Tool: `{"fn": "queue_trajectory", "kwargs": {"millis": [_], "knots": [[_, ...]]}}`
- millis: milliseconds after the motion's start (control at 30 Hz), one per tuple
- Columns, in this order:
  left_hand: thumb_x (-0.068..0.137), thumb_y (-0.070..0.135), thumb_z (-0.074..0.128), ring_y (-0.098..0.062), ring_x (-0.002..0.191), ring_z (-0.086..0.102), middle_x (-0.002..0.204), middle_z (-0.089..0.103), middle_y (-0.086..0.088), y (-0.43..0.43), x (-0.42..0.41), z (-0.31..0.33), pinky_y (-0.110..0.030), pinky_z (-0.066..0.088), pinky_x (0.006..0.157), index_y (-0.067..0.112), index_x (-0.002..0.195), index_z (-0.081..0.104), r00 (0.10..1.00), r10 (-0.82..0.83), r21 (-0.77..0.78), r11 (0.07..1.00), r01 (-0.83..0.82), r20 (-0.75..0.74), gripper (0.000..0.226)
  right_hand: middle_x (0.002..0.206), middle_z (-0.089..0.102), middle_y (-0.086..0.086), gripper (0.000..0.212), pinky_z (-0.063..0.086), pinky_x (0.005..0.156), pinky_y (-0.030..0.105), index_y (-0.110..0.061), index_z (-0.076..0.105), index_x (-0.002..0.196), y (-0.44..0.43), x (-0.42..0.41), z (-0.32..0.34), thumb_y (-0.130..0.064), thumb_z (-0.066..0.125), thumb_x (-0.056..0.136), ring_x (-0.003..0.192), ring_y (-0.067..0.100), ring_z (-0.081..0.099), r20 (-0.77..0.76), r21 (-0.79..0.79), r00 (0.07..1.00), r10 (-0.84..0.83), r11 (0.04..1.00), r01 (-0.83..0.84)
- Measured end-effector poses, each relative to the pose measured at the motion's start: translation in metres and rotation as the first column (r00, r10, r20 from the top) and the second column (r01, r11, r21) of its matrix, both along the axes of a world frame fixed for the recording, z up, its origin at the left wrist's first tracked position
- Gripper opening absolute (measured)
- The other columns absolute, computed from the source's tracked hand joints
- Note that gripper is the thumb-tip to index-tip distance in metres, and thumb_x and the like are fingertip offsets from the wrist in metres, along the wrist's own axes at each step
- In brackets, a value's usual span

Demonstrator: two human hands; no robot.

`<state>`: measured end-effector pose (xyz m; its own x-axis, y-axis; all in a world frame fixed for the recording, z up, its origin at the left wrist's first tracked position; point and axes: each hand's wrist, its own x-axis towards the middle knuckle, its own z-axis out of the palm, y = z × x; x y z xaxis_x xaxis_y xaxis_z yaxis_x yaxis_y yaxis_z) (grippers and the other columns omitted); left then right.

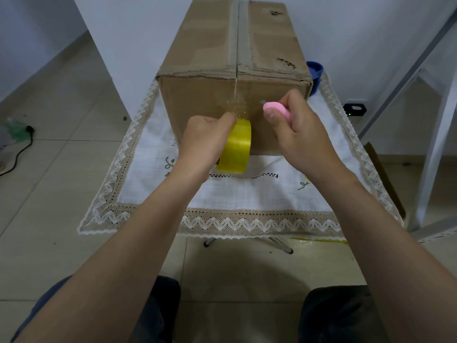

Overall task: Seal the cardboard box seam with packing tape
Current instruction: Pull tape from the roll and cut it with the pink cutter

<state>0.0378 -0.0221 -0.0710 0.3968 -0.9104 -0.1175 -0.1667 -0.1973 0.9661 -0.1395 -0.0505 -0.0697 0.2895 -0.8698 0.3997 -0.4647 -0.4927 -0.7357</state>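
Box (232,78) on table (247,201) at 12 o'clock, tape roll (236,147) before it, cutter (275,110) at 1 o'clock of roll

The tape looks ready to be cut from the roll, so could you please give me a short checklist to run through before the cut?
1. Left hand holds the yellow tape roll against the front of the cardboard box: ok.
2. Right hand grips the pink cutter, blade tip out and pointing at the tape: ok.
3. Tape strip runs down from the top seam onto the front face: ok.
4. Strip pressed flat: not ok, it looks wrinkled just above the roll.
5. Left fingers clear of the blade path: cannot tell, they sit close to the strip.
6. Box steady on the white tablecloth: ok.
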Motion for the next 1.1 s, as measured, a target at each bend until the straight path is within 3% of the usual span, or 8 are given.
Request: {"fn": "queue_trajectory", "kwargs": {"millis": [100, 200, 367, 500, 667, 733, 867, 1100], "knots": [[0.083, 0.054, 0.062, -0.023, 0.069, 0.054, 0.076, 0.051, -0.006, 0.001, -0.001, -0.001, -0.050, 0.059, 0.071, 0.019, 0.076, 0.055, 1.000, -0.011, -0.005, 1.000, 0.011, 0.013, 0.036, 0.076, 0.059, -0.030, 0.023, 0.039, 0.064, 0.016, -0.017, 0.043, 0.093, -0.001, 0.003, 0.000, -0.030, 0.052, 0.109, 0.081, -0.016, 0.059, 0.070, 0.021, 0.998, 0.009, 1.000, -0.010], [0.084, 0.054, 0.059, -0.024, 0.063, 0.046, 0.070, 0.039, -0.008, 0.006, -0.003, -0.003, -0.041, 0.049, 0.068, 0.023, 0.059, 0.038, 0.999, -0.029, -0.029, 0.999, 0.030, 0.028, 0.044, 0.071, 0.057, -0.039, 0.017, 0.044, 0.061, 0.029, -0.023, 0.046, 0.095, -0.005, 0.003, -0.002, -0.031, 0.051, 0.109, 0.064, -0.005, 0.052, 0.128, 0.073, 0.991, 0.037, 0.996, -0.046], [0.096, 0.046, 0.060, -0.022, 0.060, 0.031, 0.058, 0.024, 0.002, 0.014, -0.002, -0.010, -0.035, 0.031, 0.068, 0.026, 0.055, 0.027, 0.998, -0.053, -0.065, 0.996, 0.056, 0.039, 0.057, 0.066, 0.055, -0.014, 0.011, 0.036, 0.050, 0.013, -0.021, 0.061, 0.108, -0.004, 0.002, 0.003, -0.027, 0.052, 0.108, 0.054, 0.002, 0.050, 0.126, 0.100, 0.987, 0.098, 0.989, -0.111], [0.090, 0.049, 0.061, -0.022, 0.065, 0.038, 0.069, 0.030, -0.009, 0.020, 0.001, -0.014, -0.036, 0.035, 0.071, 0.008, 0.065, 0.044, 0.995, -0.093, -0.100, 0.990, 0.097, 0.048, 0.051, 0.071, 0.060, -0.023, 0.009, 0.039, 0.056, 0.009, -0.023, 0.066, 0.107, -0.004, 0.003, 0.005, -0.025, 0.058, 0.105, 0.066, -0.003, 0.055, 0.063, 0.044, 0.993, 0.095, 0.994, -0.098], [0.081, 0.060, 0.059, -0.022, 0.068, 0.047, 0.075, 0.044, -0.006, 0.020, 0.005, -0.012, -0.036, 0.042, 0.073, -0.010, 0.078, 0.058, 0.991, -0.126, -0.092, 0.987, 0.130, 0.043, 0.070, 0.089, 0.066, -0.013, 0.014, 0.042, 0.070, 0.016, -0.021, 0.069, 0.109, -0.003, 0.007, 0.010, -0.030, 0.062, 0.103, 0.081, -0.003, 0.056, -0.067, -0.047, 0.992, 0.104, 0.993, -0.107], [0.083, 0.056, 0.060, -0.021, 0.069, 0.048, 0.075, 0.045, -0.006, 0.017, 0.005, -0.011, -0.036, 0.042, 0.072, -0.007, 0.077, 0.060, 0.995, -0.096, -0.087, 0.991, 0.099, 0.041, 0.064, 0.090, 0.070, -0.008, 0.016, 0.046, 0.072, 0.024, -0.020, 0.071, 0.107, -0.004, 0.010, 0.013, -0.032, 0.063, 0.102, 0.083, 0.005, 0.061, -0.110, -0.093, 0.988, 0.108, 0.989, -0.118], [0.087, 0.050, 0.065, -0.022, 0.066, 0.048, 0.072, 0.042, -0.007, 0.011, 0.003, -0.009, -0.037, 0.047, 0.070, 0.018, 0.064, 0.051, 0.999, -0.037, -0.072, 0.997, 0.036, -0.004, 0.042, 0.092, 0.075, -0.002, 0.024, 0.052, 0.076, 0.043, -0.021, 0.074, 0.108, -0.012, 0.019, 0.013, -0.039, 0.061, 0.100, 0.085, 0.018, 0.067, -0.221, -0.185, 0.970, 0.101, 0.972, -0.143], [0.085, 0.049, 0.067, -0.021, 0.064, 0.046, 0.067, 0.037, -0.006, 0.004, 0.005, -0.007, -0.039, 0.050, 0.069, 0.025, 0.048, 0.037, 1.000, 0.013, -0.050, 0.999, -0.014, -0.013, 0.053, 0.095, 0.076, -0.004, 0.027, 0.054, 0.075, 0.043, -0.022, 0.075, 0.111, -0.019, 0.023, 0.010, -0.042, 0.059, 0.100, 0.085, 0.016, 0.067, -0.247, -0.200, 0.963, 0.108, 0.967, -0.160]]}}
